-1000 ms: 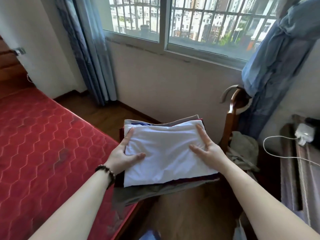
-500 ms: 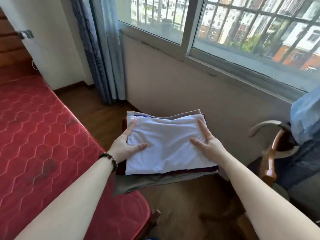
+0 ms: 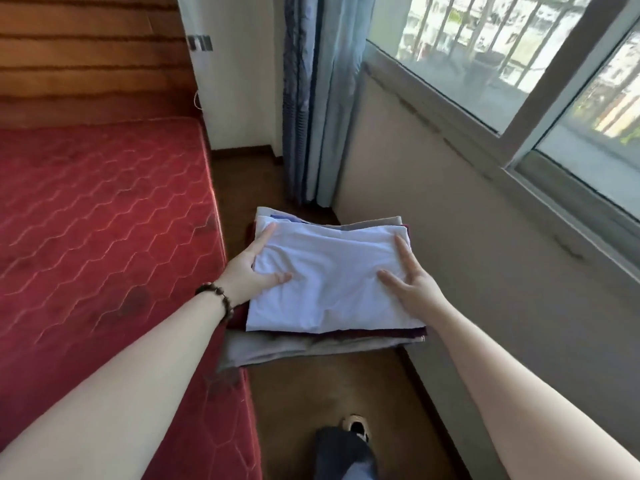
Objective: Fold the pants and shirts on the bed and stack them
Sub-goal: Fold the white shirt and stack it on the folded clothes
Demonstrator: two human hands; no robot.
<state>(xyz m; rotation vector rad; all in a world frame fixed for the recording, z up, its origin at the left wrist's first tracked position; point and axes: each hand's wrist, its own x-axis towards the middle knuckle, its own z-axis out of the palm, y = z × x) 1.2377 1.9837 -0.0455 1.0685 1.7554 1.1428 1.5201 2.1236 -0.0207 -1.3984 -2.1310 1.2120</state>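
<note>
now the left hand (image 3: pixel 247 271) and right hand (image 3: pixel 412 285) grip the soft, floppy clothes stack (image 3: pixel 329 292) between them; best held from its sides.

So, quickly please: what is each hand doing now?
Left hand: holds the stack, thumb on top, fingers under its left side.
Right hand: holds the stack's right side, fingers spread on top.

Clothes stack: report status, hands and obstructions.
Both hands, left hand and right hand, gripping stack of folded clothes by its sides. Stack off the bed, over the floor. Nothing in the way.
</note>
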